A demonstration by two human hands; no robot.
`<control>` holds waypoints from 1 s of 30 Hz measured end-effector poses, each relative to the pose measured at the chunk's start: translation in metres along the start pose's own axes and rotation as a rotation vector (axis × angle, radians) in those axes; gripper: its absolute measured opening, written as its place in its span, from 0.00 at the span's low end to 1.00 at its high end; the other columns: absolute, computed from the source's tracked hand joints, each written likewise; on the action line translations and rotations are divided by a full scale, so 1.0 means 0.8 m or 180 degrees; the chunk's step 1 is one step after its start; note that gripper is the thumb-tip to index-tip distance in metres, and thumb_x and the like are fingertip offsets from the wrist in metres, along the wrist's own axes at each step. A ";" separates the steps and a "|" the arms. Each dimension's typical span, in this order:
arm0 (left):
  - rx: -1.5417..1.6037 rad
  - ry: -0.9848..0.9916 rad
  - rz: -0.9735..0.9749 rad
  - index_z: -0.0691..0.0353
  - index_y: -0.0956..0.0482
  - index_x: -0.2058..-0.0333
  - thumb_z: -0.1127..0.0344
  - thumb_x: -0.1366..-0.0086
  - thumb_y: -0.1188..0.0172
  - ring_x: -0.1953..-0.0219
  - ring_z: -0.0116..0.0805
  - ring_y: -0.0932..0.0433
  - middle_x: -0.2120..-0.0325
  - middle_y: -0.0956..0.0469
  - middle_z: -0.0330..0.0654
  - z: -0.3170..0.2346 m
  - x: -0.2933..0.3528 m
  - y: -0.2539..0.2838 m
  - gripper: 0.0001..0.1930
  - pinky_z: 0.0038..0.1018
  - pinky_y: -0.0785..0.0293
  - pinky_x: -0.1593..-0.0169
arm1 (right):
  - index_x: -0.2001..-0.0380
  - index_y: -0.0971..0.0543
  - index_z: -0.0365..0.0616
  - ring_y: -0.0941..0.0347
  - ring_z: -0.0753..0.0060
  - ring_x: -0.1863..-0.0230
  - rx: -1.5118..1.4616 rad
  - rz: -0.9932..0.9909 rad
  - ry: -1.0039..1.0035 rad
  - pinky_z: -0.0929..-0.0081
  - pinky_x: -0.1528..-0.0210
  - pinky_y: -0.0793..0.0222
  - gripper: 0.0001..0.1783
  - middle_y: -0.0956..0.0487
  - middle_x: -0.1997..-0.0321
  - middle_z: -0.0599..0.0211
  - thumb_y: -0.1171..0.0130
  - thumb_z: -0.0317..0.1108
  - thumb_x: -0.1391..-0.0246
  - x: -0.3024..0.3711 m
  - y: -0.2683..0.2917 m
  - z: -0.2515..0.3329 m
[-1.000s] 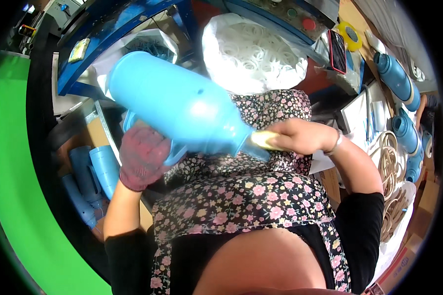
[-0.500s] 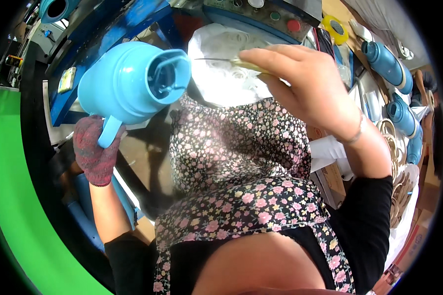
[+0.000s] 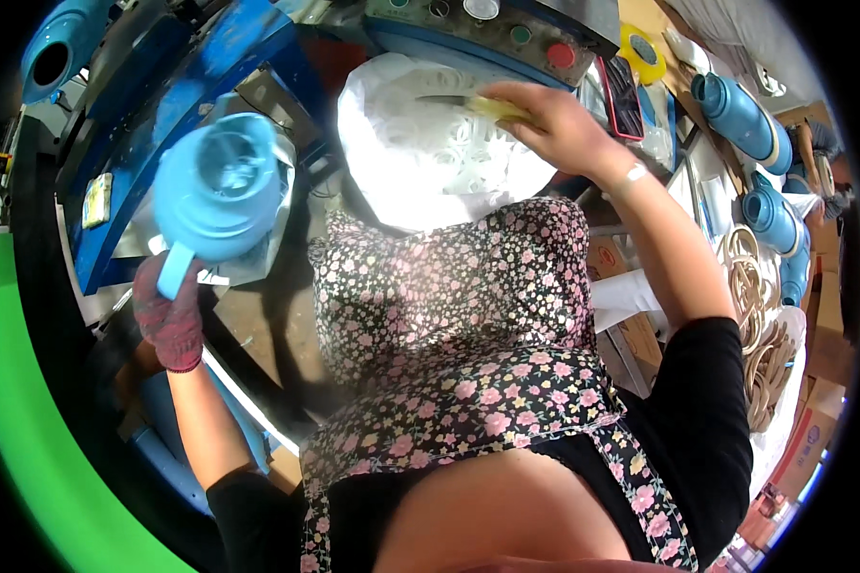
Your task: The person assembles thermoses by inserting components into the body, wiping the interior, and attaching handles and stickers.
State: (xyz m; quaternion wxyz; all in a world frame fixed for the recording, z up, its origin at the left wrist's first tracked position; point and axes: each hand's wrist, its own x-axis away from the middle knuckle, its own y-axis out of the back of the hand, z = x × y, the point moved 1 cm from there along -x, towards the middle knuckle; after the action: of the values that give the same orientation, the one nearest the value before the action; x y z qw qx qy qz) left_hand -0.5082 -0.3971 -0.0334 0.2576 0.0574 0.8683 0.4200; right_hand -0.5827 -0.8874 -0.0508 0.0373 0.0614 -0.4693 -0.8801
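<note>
My left hand [image 3: 170,310], in a dark red and grey knitted glove, is closed round the handle of a light blue plastic jug [image 3: 186,215]. The jug is held up at the left, its open mouth turned up toward me. My bare right hand [image 3: 566,126] grips the yellowish handle of a small thin-bladed knife [image 3: 499,108], its blade pointing left, apart from the jug. Below the knife lies an open white plastic bag [image 3: 368,177] with several pale ring-shaped pieces in it.
A machine panel [image 3: 478,43] with coloured buttons stands at the back, a blue metal frame [image 3: 229,62] at the left. On the right are a tape roll [image 3: 642,53], a phone [image 3: 621,98], blue jugs [image 3: 739,119] and bundled beige loops [image 3: 769,377]. Another person's arm [image 3: 812,158] shows far right.
The jug has moved left, and its mouth now faces more upward and toward me. My right hand with the knife has drawn away from the jug's mouth, over the bag.
</note>
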 end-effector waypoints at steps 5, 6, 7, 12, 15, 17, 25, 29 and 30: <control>0.0738 0.0514 -0.0542 0.66 0.26 0.52 0.76 0.42 0.35 0.58 0.32 0.24 0.59 0.23 0.44 -0.002 0.005 0.013 0.18 0.29 0.27 0.52 | 0.53 0.22 0.48 0.26 0.52 0.50 0.1141 0.0520 -0.0571 0.61 0.46 0.29 0.18 0.23 0.51 0.53 0.45 0.29 0.49 -0.016 -0.147 -0.091; 0.1043 0.0842 -0.0694 0.66 0.26 0.51 0.77 0.41 0.37 0.58 0.32 0.24 0.58 0.23 0.44 -0.016 0.006 0.016 0.18 0.29 0.28 0.52 | 0.56 0.21 0.47 0.25 0.52 0.51 0.0726 0.0771 -0.0749 0.61 0.48 0.29 0.15 0.23 0.53 0.53 0.45 0.32 0.49 -0.028 -0.182 -0.083; 0.1289 0.1107 -0.0828 0.67 0.27 0.51 0.78 0.40 0.39 0.57 0.32 0.24 0.57 0.23 0.44 -0.025 0.005 0.018 0.18 0.28 0.28 0.51 | 0.59 0.20 0.46 0.25 0.52 0.53 0.0327 0.1001 -0.0915 0.61 0.50 0.28 0.13 0.22 0.54 0.53 0.45 0.36 0.48 -0.040 -0.212 -0.070; 0.0984 0.1511 -0.0880 0.66 0.27 0.51 0.75 0.41 0.37 0.54 0.33 0.26 0.56 0.24 0.43 -0.023 0.024 0.035 0.19 0.30 0.31 0.47 | 0.67 0.19 0.44 0.23 0.52 0.58 -0.0490 0.1358 -0.1759 0.60 0.53 0.29 0.14 0.19 0.62 0.52 0.43 0.42 0.47 -0.062 -0.228 0.013; 0.1116 0.1230 -0.0968 0.65 0.27 0.51 0.73 0.41 0.37 0.54 0.33 0.27 0.57 0.25 0.42 -0.015 0.028 0.042 0.18 0.31 0.31 0.46 | 0.64 0.19 0.43 0.23 0.52 0.59 -0.0419 0.1074 -0.1726 0.61 0.54 0.29 0.15 0.19 0.63 0.52 0.43 0.43 0.45 -0.059 -0.231 -0.013; 0.1008 0.1250 -0.1022 0.64 0.27 0.51 0.71 0.41 0.36 0.53 0.33 0.27 0.57 0.25 0.41 -0.028 0.014 0.048 0.19 0.32 0.32 0.45 | 0.61 0.20 0.42 0.23 0.53 0.58 -0.0414 0.0699 -0.1535 0.64 0.53 0.29 0.15 0.19 0.62 0.52 0.43 0.42 0.44 -0.046 -0.230 -0.046; 0.1964 0.0523 -0.1476 0.63 0.34 0.44 0.68 0.39 0.40 0.54 0.34 0.26 0.53 0.26 0.43 -0.107 0.006 0.016 0.24 0.31 0.28 0.52 | 0.57 0.21 0.37 0.31 0.80 0.59 -0.2990 -0.1129 -0.0707 0.80 0.53 0.35 0.14 0.25 0.65 0.75 0.47 0.36 0.36 -0.007 -0.011 0.057; 0.2193 0.0217 0.1112 0.62 0.33 0.44 0.74 0.46 0.35 0.51 0.37 0.25 0.51 0.26 0.44 -0.188 0.043 -0.010 0.30 0.33 0.25 0.53 | 0.61 0.22 0.39 0.30 0.81 0.59 -0.3337 -0.0965 -0.0447 0.81 0.55 0.35 0.11 0.23 0.63 0.72 0.47 0.35 0.37 0.052 0.026 0.107; 0.2342 0.0244 0.1711 0.62 0.33 0.43 0.76 0.48 0.33 0.50 0.37 0.25 0.50 0.26 0.44 -0.202 0.041 -0.009 0.32 0.33 0.25 0.53 | 0.61 0.22 0.39 0.30 0.81 0.59 -0.3385 -0.0787 -0.0413 0.80 0.55 0.34 0.10 0.23 0.64 0.72 0.46 0.34 0.38 0.066 0.025 0.118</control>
State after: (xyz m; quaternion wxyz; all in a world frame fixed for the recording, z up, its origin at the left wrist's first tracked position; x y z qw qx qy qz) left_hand -0.6157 -0.5040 0.0313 0.0696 0.3528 0.9229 0.1375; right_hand -0.6483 -0.8275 0.0143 -0.0695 0.0344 0.0495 -0.9958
